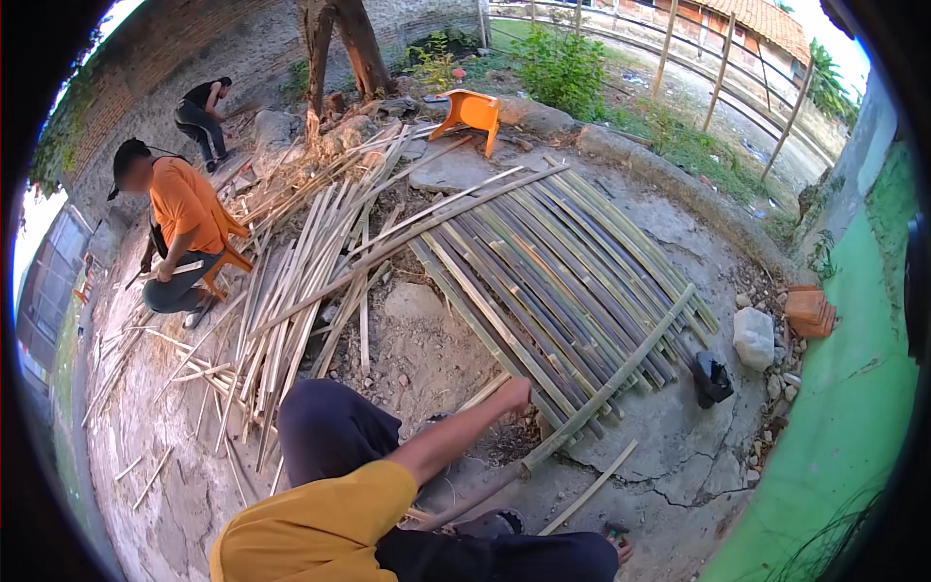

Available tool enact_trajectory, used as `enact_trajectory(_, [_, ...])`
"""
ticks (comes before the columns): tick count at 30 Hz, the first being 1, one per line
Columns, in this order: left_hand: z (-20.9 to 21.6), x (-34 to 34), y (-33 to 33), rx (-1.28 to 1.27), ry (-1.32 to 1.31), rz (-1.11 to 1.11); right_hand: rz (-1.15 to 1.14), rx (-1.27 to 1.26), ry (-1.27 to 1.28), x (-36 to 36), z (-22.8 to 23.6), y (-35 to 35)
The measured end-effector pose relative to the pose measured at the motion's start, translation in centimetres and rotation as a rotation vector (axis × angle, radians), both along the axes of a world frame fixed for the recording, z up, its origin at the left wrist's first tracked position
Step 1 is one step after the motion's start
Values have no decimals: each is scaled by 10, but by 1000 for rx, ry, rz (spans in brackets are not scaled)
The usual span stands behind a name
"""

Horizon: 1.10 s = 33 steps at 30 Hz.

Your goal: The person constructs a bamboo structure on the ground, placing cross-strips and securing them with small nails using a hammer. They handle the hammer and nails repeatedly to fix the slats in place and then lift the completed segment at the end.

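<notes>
A panel of bamboo slats [558,281] lies on the ground in front of me, its slats side by side across two long bamboo poles. My left hand [514,394] is closed like a fist at the panel's near left edge, against the outermost slat; whatever is inside the fingers is hidden. The near bamboo pole [606,390] runs from beside my foot up to the panel's right side. Low at the right, partly hidden beyond my knee, my right hand [622,549] has its fingers curled around a small dark object too unclear to name.
Loose split bamboo strips [301,281] are heaped at the left. An orange plastic chair [469,116] stands behind the panel. A co-worker in orange [186,209] sits at the left; another person [202,121] bends farther back. A black bag [712,379] and white block [754,338] lie near the green wall [844,417].
</notes>
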<state>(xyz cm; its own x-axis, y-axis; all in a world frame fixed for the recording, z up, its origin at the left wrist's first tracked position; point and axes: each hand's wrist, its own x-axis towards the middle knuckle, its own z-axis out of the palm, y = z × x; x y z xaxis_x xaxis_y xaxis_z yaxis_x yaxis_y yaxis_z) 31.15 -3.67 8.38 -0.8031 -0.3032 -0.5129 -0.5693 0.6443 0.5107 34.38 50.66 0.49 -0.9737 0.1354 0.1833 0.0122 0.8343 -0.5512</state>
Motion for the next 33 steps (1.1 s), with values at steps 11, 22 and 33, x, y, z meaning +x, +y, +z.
enact_trajectory(11, [257,-48,-307,-587,103,209,455,37,78,-174,136,-57])
enact_trajectory(22, [130,134,-549,-188,201,453,752,309,-399,-199,183,-153])
enact_trajectory(33, [-58,83,-662,-84,59,444,615,370,-752,-60,230,-149])
